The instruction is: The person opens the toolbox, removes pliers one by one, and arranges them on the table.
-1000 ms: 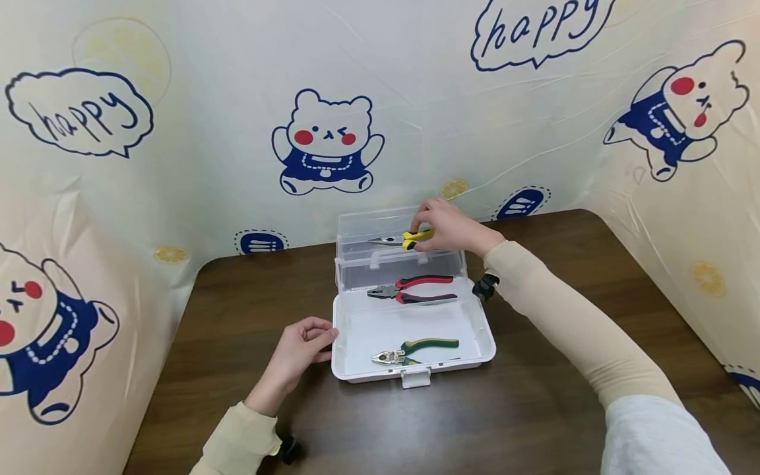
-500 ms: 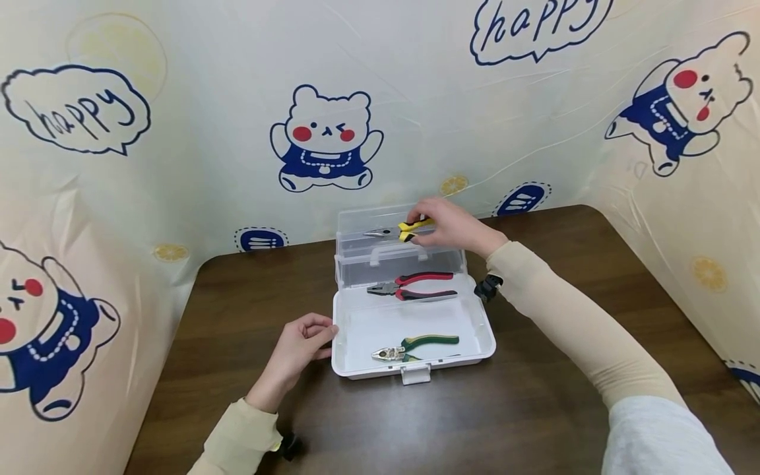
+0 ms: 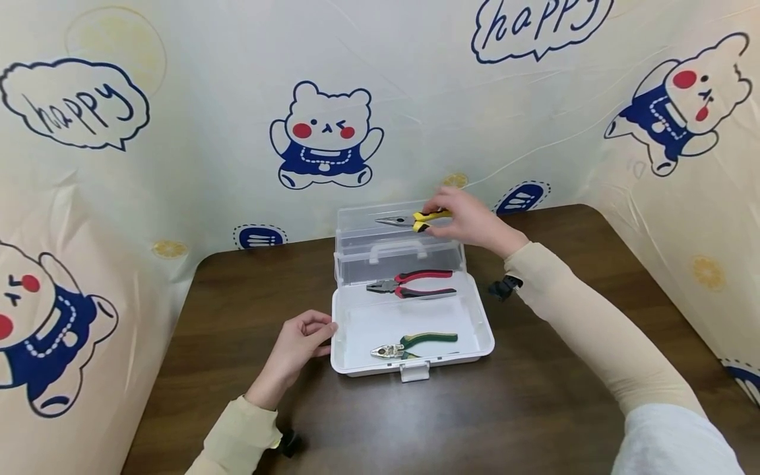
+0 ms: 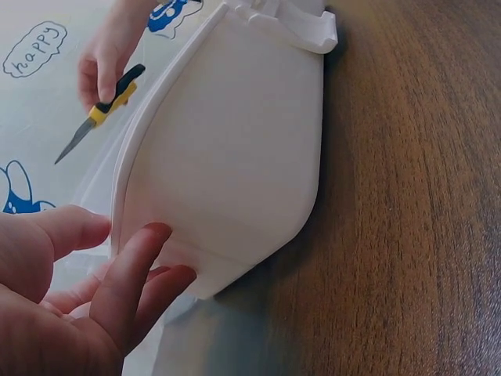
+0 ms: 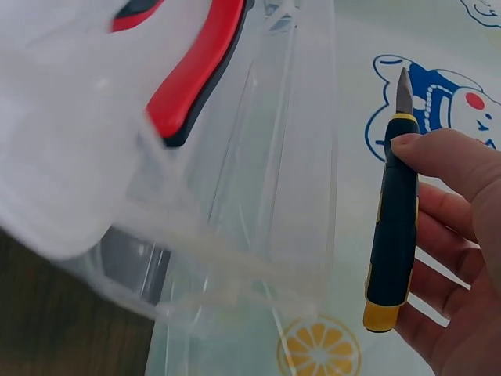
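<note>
My right hand grips needle-nose pliers by their yellow-and-black handles, above the transparent raised lid at the back of a white toolbox. In the right wrist view the pliers show edge-on, thumb along the handle and jaws pointing away. My left hand holds the toolbox's left side. In the left wrist view its thumb is at the rim and its fingertips lie against the outer wall. Red-and-black combination pliers lie across the back of the box. Green-handled pliers lie near its front wall, partly hidden by it.
The toolbox stands on a dark wooden table, its front latch hanging down. The clear lid with a handle stands up behind it. A printed cloth hangs close behind and around the table.
My right hand has lifted the needle-nose pliers up and back, after a small shift left, then right. My left hand stays at the box's side. The other pliers lie as before.
</note>
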A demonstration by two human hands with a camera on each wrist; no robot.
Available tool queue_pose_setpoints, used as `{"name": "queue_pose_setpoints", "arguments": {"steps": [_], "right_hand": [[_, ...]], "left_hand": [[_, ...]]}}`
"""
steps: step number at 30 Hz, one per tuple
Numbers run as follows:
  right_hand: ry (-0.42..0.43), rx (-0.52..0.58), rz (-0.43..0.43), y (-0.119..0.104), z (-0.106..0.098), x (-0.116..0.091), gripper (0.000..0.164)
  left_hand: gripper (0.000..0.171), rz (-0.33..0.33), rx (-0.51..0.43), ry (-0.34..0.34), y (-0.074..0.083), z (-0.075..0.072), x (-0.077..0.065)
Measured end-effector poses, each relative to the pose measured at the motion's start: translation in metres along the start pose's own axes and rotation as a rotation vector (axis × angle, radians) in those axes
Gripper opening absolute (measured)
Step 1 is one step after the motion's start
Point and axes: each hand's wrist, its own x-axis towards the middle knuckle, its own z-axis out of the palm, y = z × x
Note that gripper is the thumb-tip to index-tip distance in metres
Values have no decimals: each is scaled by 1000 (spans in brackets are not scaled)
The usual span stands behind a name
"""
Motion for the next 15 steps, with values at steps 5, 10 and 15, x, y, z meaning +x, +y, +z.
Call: {"name": "queue_pose_setpoints", "arguments": {"steps": [5,10,15], "right_hand": [[33,-4,38,6,-8,-19,34],[70,-13,71,16,-14,-36,34],[99,-40,111,28,-21,-53,33]], "left_hand": [[24,3,-4,-5,-1,1,0],[24,2,1,5,-1,1,0],[23,1,-7,7,1,1,-1]]}}
